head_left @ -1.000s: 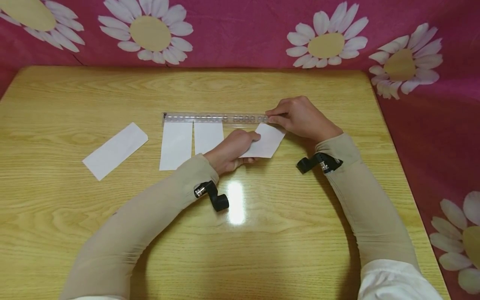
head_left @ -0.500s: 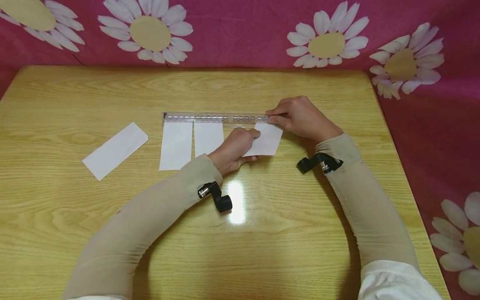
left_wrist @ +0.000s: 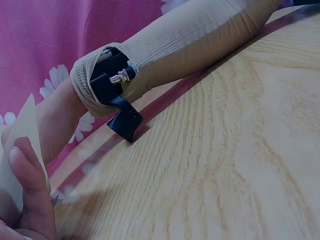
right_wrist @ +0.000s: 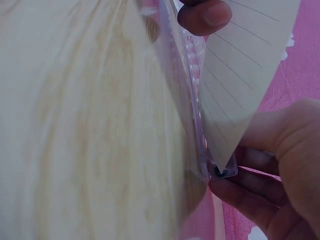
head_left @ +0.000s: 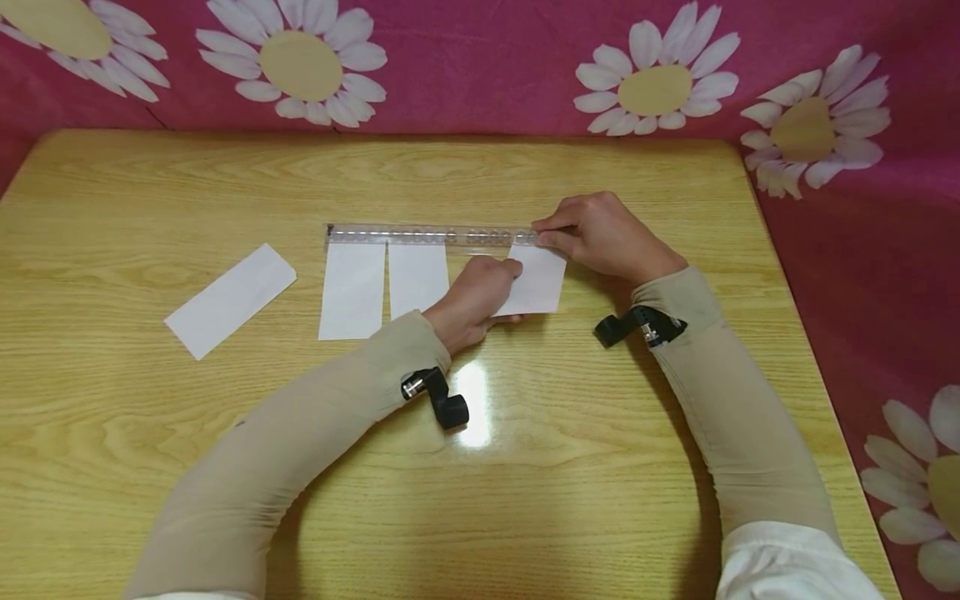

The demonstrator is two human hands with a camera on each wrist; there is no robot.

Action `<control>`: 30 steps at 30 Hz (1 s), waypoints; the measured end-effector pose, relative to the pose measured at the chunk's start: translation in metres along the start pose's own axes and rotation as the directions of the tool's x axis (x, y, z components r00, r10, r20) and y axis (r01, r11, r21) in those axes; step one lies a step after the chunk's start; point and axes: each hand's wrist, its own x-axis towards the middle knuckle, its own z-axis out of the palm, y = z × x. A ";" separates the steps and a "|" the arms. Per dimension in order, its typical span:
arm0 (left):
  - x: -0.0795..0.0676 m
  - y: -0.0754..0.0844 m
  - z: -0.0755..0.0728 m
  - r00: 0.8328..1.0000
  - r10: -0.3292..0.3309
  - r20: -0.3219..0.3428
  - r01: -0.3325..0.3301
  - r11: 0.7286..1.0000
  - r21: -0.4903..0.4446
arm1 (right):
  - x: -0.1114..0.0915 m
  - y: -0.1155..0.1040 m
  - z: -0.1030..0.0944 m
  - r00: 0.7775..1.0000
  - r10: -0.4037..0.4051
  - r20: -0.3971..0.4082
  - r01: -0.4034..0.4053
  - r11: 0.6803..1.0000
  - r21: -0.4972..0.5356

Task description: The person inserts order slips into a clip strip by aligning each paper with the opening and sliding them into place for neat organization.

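In the head view a clear plastic ruler with round cut-outs lies across the table. My right hand pinches its right end between thumb and fingers. My left hand holds a white paper piece, thumb on top and fingers beneath. The paper's upper edge meets the ruler near the right fingertips. Two white paper strips, a left one and a right one, hang side by side below the ruler; my left hand and sleeve cover part of them. The right wrist view shows printed lines on the held paper.
Another white paper strip lies slanted on the wooden table, to the left. A pink flowered cloth rises behind the table and along its right side. Black camera mounts, left and right, jut from both wrists.
My left hand has shifted slightly to the right, and the held paper has turned so that its right edge stands more upright. The right hand and ruler stay nearly still.
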 end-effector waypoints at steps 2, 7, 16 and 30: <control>-0.001 0.001 0.000 1.000 0.002 0.003 -0.002 1.000 -0.001 | 0.000 0.000 0.000 1.000 0.002 0.000 -0.002 1.000 -0.002; -0.001 0.002 0.001 1.000 0.013 0.016 -0.013 1.000 0.005 | 0.000 0.000 0.000 1.000 0.005 0.000 -0.005 1.000 -0.001; -0.001 0.002 0.001 0.999 0.024 0.033 -0.023 1.000 -0.009 | 0.000 -0.001 0.000 1.000 0.028 0.000 -0.028 0.999 0.017; 0.001 0.005 0.003 0.999 -0.004 0.035 0.005 1.000 -0.027 | -0.001 -0.002 0.000 1.000 0.021 -0.003 -0.021 1.000 0.009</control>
